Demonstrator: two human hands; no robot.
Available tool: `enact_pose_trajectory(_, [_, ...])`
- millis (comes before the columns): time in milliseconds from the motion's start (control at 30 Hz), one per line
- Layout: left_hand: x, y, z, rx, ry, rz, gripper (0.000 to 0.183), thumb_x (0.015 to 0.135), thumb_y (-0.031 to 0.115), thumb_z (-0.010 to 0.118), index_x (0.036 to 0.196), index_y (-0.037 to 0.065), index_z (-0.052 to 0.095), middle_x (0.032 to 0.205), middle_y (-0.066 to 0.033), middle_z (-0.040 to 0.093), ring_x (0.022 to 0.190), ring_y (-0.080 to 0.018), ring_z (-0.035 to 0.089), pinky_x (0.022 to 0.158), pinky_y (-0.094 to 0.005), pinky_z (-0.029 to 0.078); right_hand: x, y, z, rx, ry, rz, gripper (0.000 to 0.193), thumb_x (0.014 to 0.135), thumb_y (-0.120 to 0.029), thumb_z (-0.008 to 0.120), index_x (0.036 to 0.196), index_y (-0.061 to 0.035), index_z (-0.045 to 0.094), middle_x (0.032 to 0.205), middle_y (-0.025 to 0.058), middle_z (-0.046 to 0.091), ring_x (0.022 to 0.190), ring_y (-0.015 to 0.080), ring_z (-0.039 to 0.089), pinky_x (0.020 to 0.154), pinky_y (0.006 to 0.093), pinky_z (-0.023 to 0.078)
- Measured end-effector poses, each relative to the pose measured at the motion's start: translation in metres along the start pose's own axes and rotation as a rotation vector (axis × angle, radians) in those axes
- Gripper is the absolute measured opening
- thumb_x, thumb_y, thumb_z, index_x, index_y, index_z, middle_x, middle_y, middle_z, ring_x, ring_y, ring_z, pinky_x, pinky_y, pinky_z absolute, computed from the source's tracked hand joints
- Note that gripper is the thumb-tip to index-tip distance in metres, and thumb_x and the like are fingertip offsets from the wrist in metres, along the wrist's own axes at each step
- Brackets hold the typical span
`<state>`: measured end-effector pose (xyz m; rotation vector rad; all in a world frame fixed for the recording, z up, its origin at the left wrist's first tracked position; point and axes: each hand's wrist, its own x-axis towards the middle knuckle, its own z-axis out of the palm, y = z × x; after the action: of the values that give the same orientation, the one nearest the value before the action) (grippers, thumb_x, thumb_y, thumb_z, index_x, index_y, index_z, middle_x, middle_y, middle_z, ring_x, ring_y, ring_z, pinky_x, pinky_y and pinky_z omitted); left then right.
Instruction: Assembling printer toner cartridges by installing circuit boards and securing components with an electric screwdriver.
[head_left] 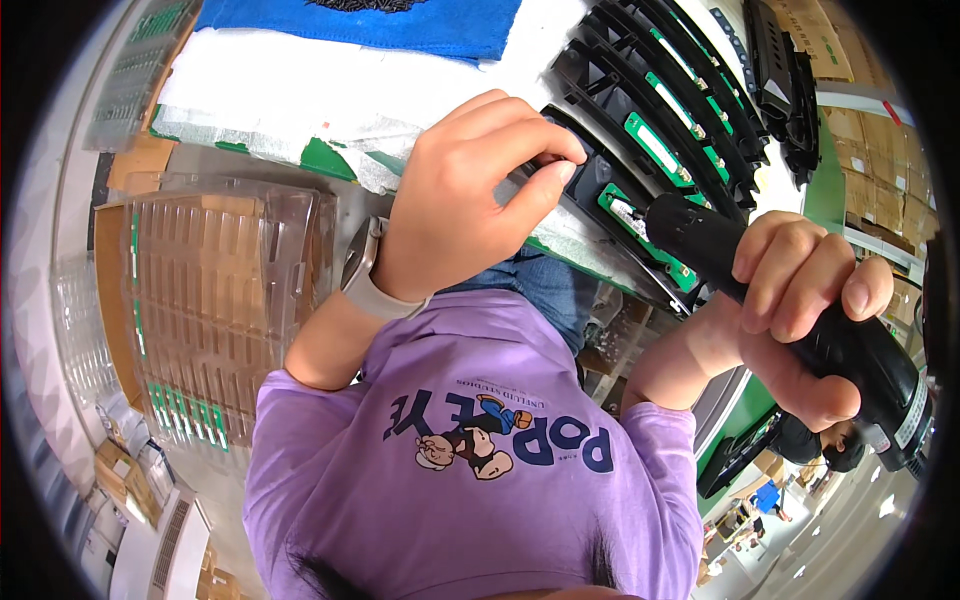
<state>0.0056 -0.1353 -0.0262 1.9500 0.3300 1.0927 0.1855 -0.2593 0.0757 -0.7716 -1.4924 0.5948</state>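
Note:
My right hand [800, 290] is wrapped round a black electric screwdriver [700, 235], whose nose end is over the nearest black plastic housing [645, 240]. A narrow green circuit board [680, 270] lies in that housing, partly covered by the tool. My left hand [480, 190], with a watch [362, 255] on its wrist, hangs over the left end of the housings. Its thumb and forefinger are pinched together; whatever is between them, if anything, is too small to make out.
Several more black housings with green boards [655, 145] stand in a row on the white-covered table [290, 90]. At the back, a blue cloth [380, 30] bears a heap of small dark pieces [365, 4]. Clear plastic trays [215, 290] sit to my left, some green boards in them.

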Motion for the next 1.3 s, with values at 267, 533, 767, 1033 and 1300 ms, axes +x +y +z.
enact_pose_trajectory(267, [-0.001,-0.001,0.001,0.002,0.009,0.011,0.011,0.076,-0.002,0.068,0.086,0.0,0.069,0.08,-0.0087,0.067,0.075,-0.0189,0.062,0.066,-0.028,0.049,0.002,0.001,0.003,-0.001,-0.004,-0.004,0.061,0.077,-0.058,0.073,0.112,-0.0117,0.054,0.066,-0.0073,0.054,0.048,0.0058,0.051,0.05,0.0242,0.039])
enact_pose_trajectory(533, [-0.001,-0.003,0.007,0.004,0.057,0.03,0.009,0.074,0.0,0.067,0.083,0.002,0.067,0.076,-0.0081,0.064,0.071,-0.0221,0.06,0.063,-0.0314,0.048,0.004,0.005,0.007,-0.001,-0.013,0.018,0.06,0.077,-0.056,0.072,0.112,-0.0116,0.053,0.068,-0.0065,0.054,0.05,0.0065,0.051,0.051,0.025,0.039])
enact_pose_trajectory(767, [-0.001,-0.003,0.008,-0.017,0.085,0.046,0.006,0.075,0.004,0.069,0.078,0.002,0.065,0.073,-0.0077,0.063,0.068,-0.024,0.058,0.06,-0.0341,0.047,0.025,0.008,0.018,0.039,-0.005,0.19,0.05,0.077,-0.051,0.07,0.098,-0.0095,0.05,0.067,-0.002,0.051,0.048,0.0099,0.045,0.055,0.0309,0.04])
enact_pose_trajectory(1033, [-0.002,0.0,0.001,0.003,-0.013,0.01,0.007,0.081,0.006,0.068,0.079,0.001,0.064,0.075,-0.0083,0.062,0.072,-0.0233,0.058,0.066,-0.0319,0.046,0.026,0.01,0.021,-0.011,-0.032,0.167,0.05,0.079,-0.051,0.067,0.097,-0.0079,0.049,0.065,-0.0003,0.05,0.047,0.01,0.042,0.055,0.0321,0.04])
enact_pose_trajectory(1300, [-0.003,0.012,0.004,-0.038,0.018,-0.037,0.005,0.079,0.005,0.068,0.079,0.001,0.065,0.077,-0.008,0.063,0.072,-0.0234,0.058,0.066,-0.0318,0.046,0.017,0.009,0.002,0.202,0.083,-0.023,0.06,0.073,-0.053,0.076,0.107,-0.0081,0.056,0.066,-0.008,0.056,0.05,0.0053,0.051,0.051,0.0246,0.037])
